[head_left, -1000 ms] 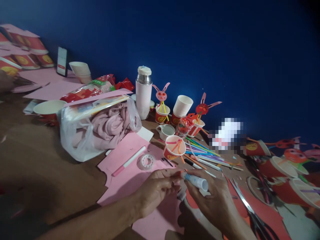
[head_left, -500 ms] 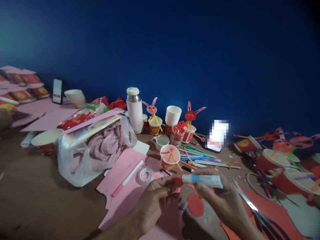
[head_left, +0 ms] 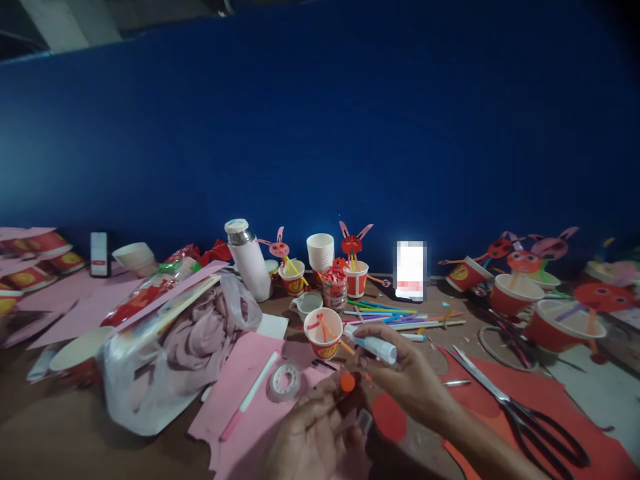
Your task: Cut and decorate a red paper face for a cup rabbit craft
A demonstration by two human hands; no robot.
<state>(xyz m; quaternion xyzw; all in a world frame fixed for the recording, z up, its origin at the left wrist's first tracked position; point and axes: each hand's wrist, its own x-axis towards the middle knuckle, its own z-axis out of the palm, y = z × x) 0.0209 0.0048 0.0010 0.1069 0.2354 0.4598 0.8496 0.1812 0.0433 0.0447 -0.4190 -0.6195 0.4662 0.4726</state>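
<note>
Tube of glue, as I take it (head_left: pixel 382 350), is held in my right grip (head_left: pixel 407 377), closed around it, above the middle of the tabletop (head_left: pixel 60 440) and near a paper cup with orange strips (head_left: pixel 323 337). Half a second ago its nozzle is against the piece pinched in my left grip (head_left: pixel 307 433); now the tube is drawn away, toward the far edge. My left grip is turned palm up and loosened wide, with a small orange disc (head_left: pixel 347 382) lying at the fingertips. I judge that the dabbing at this disc is over or paused, and that the disc is now free to be placed or turned. A clear piece, perhaps a cap (head_left: pixel 365 421), shows by my left thumb; I cannot tell whether I hold it.

Counting: one tube, one small orange disc, one larger red disc (head_left: pixel 390 418) on the near part of the tabletop. One tape roll (head_left: pixel 285 382) and one marker (head_left: pixel 250 393) lie on the pink sheet; one large pair of scissors (head_left: pixel 520 413) lies toward the right edge. Along the far edge stand one flask (head_left: pixel 251 267) and two eared figures (head_left: pixel 279 250) in cups. The straws (head_left: pixel 390 313) overlap too much to count.
</note>
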